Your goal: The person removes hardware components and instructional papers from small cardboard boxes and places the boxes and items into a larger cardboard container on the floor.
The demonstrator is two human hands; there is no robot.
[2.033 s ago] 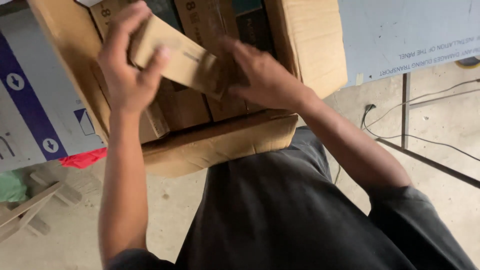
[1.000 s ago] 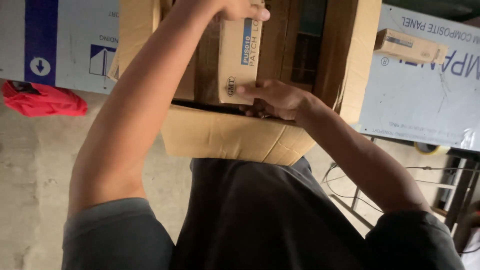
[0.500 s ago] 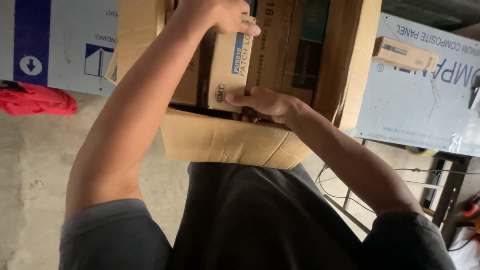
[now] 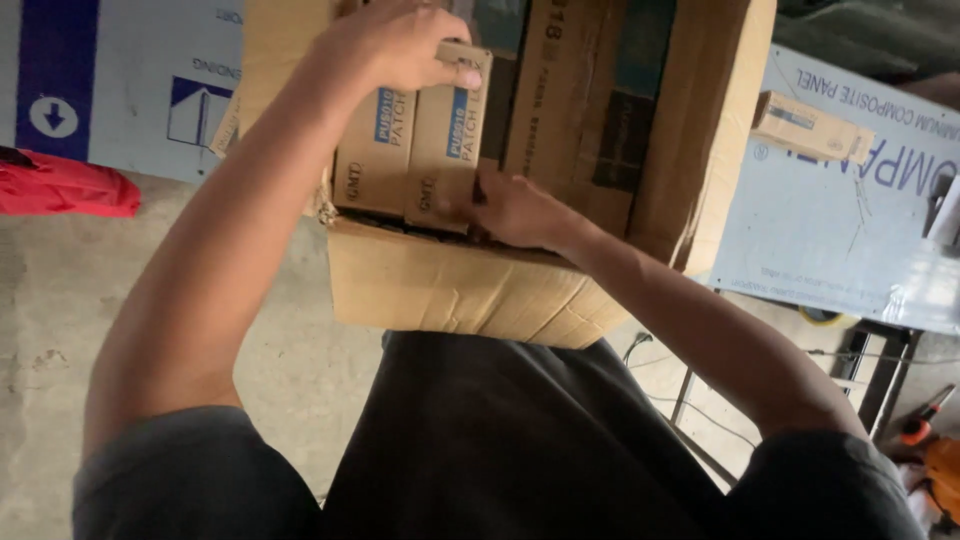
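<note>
Inside the large open carton [image 4: 480, 290], packed small boxes are leaving little free room. Left hand [image 4: 395, 45] is clamping its grip over the far end of a small brown box [image 4: 445, 140] with a blue label; right hand [image 4: 515, 210] is pressing its near end, fingers closed. A similar small box [image 4: 810, 128] is lying on the white panel [image 4: 850, 240], right.

Matt brown cardboard carton [image 4: 450, 290]

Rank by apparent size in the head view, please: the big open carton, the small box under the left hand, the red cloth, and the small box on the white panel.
1. Big open carton.
2. Red cloth, partly cut off.
3. Small box under the left hand and small box on the white panel: alike; nearness makes it unsure.
</note>
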